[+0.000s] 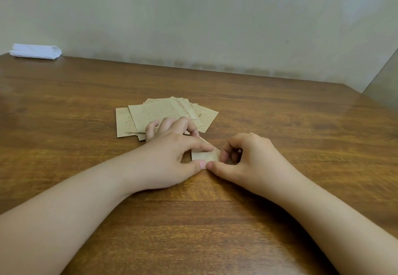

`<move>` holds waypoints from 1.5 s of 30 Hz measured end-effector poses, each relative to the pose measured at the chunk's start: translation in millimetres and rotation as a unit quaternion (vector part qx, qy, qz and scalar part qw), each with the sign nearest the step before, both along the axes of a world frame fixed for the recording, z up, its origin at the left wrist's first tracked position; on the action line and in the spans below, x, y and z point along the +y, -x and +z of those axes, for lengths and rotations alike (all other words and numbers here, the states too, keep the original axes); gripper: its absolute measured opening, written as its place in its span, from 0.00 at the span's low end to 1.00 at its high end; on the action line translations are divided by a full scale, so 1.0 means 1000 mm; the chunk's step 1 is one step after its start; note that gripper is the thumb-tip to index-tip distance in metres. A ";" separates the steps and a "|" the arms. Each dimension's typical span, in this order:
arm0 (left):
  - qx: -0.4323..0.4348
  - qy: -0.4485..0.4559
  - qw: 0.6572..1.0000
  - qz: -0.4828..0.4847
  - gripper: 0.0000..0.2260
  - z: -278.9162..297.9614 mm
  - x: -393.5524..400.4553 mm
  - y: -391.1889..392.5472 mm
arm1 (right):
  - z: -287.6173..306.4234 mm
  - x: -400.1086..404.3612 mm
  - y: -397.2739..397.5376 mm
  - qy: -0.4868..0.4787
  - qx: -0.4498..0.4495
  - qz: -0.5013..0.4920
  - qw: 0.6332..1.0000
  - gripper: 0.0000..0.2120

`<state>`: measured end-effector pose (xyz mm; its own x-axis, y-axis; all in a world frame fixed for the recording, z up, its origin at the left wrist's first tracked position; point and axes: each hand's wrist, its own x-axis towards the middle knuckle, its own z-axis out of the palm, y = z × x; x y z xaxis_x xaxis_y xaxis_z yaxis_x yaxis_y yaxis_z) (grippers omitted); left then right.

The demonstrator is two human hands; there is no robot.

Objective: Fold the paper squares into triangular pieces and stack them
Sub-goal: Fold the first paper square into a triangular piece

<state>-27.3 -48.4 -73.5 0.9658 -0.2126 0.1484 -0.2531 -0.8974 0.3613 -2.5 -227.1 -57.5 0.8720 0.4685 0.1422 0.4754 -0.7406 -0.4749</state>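
Note:
A small folded piece of tan printed paper (pixel 204 156) lies on the wooden table (pixel 280 124) between my two hands. My left hand (pixel 172 154) pinches its left side, index finger on top and thumb at its near edge. My right hand (pixel 247 156) pinches its right side, fingers curled over it, thumb tip meeting my left thumb. Both hands hide most of the piece. Just behind my left hand lies a loose fanned pile of several flat paper squares (pixel 159 113) with the same newspaper-like print.
A folded white cloth or paper bundle (pixel 35 51) lies at the table's far left corner against the pale wall (pixel 215 16). The table's right edge runs diagonally at the far right.

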 end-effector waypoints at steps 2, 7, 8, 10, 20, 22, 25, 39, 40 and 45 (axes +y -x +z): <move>0.009 0.011 1.000 -0.004 0.11 0.001 0.000 0.001 | 0.001 0.001 0.000 0.003 0.023 -0.015 1.000 0.14; 0.057 0.016 0.998 -0.004 0.15 0.007 0.003 0.001 | 0.005 -0.007 -0.004 0.005 0.074 -0.050 0.996 0.10; 0.064 0.016 0.998 -0.004 0.15 0.008 0.004 0.001 | 0.006 -0.010 -0.005 0.004 0.081 -0.055 0.995 0.09; 0.074 0.019 0.997 -0.008 0.16 0.010 0.007 0.001 | 0.008 -0.016 -0.007 0.005 0.098 -0.061 0.993 0.09; 0.071 0.050 0.996 -0.011 0.19 0.011 0.009 0.003 | 0.016 -0.039 -0.015 -0.011 0.181 -0.086 0.980 0.08; 0.064 0.054 0.996 -0.016 0.16 0.010 0.009 0.003 | 0.016 -0.040 -0.015 -0.005 0.182 -0.086 0.979 0.08; 0.051 0.058 0.997 -0.028 0.11 0.008 0.009 0.004 | 0.015 -0.046 -0.016 -0.006 0.162 -0.077 0.984 0.05; -0.082 -0.042 0.993 -0.068 0.19 0.000 0.007 0.005 | 0.005 -0.039 -0.007 0.074 -0.034 0.217 0.973 0.18; -0.073 -0.049 0.994 -0.068 0.19 0.000 0.005 0.005 | 0.004 -0.034 -0.004 0.081 -0.042 0.228 0.969 0.18; -0.020 -0.020 0.997 -0.067 0.20 0.000 -0.001 0.008 | 0.000 -0.017 0.002 0.022 -0.040 0.227 0.973 0.09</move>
<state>-35.3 -49.6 -73.6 0.9218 -0.3454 0.1762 -0.3851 -0.8680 0.3135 -4.5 -244.1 -57.4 0.5613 0.8093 0.1731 0.7923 -0.4649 -0.3951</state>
